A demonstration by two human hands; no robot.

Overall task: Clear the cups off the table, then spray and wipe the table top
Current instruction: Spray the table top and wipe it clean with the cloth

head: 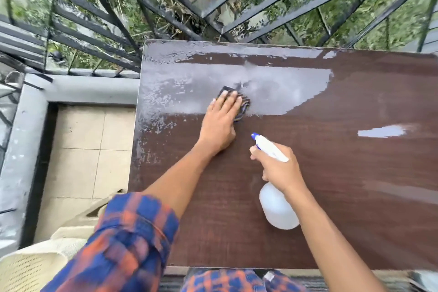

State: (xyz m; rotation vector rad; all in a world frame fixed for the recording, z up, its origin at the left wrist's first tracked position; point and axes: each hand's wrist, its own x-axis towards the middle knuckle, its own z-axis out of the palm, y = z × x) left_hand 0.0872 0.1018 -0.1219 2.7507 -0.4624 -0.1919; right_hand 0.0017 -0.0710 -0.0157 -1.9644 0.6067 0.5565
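Table top: the brown wooden table top (343, 197) is filling the middle and right of the view, its far edge sitting against a black railing (166, 14).
Wet patch: a pale, shiny wet patch (279, 95) is spreading over the far left part of the top; a smaller streak (381, 131) is shining nearer the right side.
Cloth: a dark checked cloth (244, 108) is lying at the near edge of the wet patch, mostly covered by the hand.
Left hand: the left hand (219, 123) is pressing palm down on the cloth, fingers straight and close together.
Right hand: the right hand (280, 170) is gripping the neck of the spray bottle, fingers curled round it.
Spray bottle: the white spray bottle (277, 208) is being held over the near middle of the top, its blue nozzle tip pointing towards the cloth.
Sleeve: a blue and orange checked sleeve (132, 239) is sitting rolled up on the left arm.
Surroundings: a cream chair (35, 265) is standing at the lower left, beside beige floor tiles (90, 140).
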